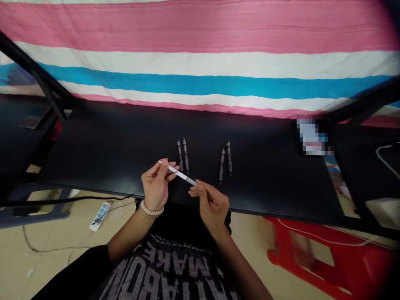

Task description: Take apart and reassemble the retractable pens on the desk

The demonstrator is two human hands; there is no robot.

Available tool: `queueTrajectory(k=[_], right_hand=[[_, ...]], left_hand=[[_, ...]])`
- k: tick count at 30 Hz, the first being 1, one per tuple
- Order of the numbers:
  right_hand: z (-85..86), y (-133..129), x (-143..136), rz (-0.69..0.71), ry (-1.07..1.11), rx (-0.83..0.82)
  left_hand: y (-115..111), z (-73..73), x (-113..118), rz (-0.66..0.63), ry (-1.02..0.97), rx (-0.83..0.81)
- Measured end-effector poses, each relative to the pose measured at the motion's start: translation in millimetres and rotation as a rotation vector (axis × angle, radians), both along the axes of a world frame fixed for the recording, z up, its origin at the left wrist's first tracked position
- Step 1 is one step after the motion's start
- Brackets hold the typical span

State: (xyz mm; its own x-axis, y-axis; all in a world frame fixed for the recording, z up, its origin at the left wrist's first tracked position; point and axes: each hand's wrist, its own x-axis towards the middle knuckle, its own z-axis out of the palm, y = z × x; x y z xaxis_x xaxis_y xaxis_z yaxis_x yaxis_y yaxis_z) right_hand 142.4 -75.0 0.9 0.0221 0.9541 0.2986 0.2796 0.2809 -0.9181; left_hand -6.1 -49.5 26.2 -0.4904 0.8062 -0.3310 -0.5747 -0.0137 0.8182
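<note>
A slim white pen [182, 175] is held between my two hands, tilted down to the right above the near edge of the black table. My left hand [157, 183] pinches its upper left end between thumb and fingers. At the lower right end, the fingertips of my right hand [212, 202] close on it. Just beyond my hands lie two dark grey pens side by side, a left one [180, 155] and a right one [186, 155]. Farther right rests another pair, one pen [221, 166] slightly nearer to me than the other [229, 158].
The black table [125, 141] meets a striped cloth [200, 87] at its back. A blurred-out pale object [311, 135] lies at the right end. Below stand a red plastic stool [296, 258] at right and a dark stool [46, 212] at left, near a power strip [100, 216].
</note>
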Motion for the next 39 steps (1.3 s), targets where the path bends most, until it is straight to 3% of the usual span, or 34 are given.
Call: queueTrajectory(k=[6, 10, 14, 19, 22, 24, 28, 34, 39], right_hand=[[11.3, -3, -4, -0.03, 0.094, -0.102], [16.0, -4, -5, -0.042, 0.092, -0.024], [16.2, -6, -4, -0.019, 0.06, -0.091], [8.5, -10, -3, -0.094, -0.222, 0.402], [6.0, -9, -3, -0.059, -0.262, 0.559], [6.7, -9, -4, -0.064, -0.216, 0.478], [11.1, -10, -6, -0.05, -0.071, 0.102], [15.6, -11, -3, -0.049, -0.097, 0.11], [16.0, -14, 4, -0.116, -0.117, 0.212]], left_hand=[[-2, 0.6, -1, 0.002, -0.005, -0.001], [-2, 1.8, -1, -0.002, -0.013, 0.004], [-1, 2.3, 0, -0.005, -0.028, 0.004], [-2, -0.7, 1, 0.012, -0.061, -0.032], [-3, -2.3, 1, 0.01, -0.097, -0.05], [-3, -2.3, 1, 0.017, -0.114, -0.046], [-4, -0.9, 2, 0.03, -0.12, -0.028], [-4, -2.8, 1, 0.018, -0.121, -0.02], [1, -3.1, -9, 0.067, -0.107, -0.009]])
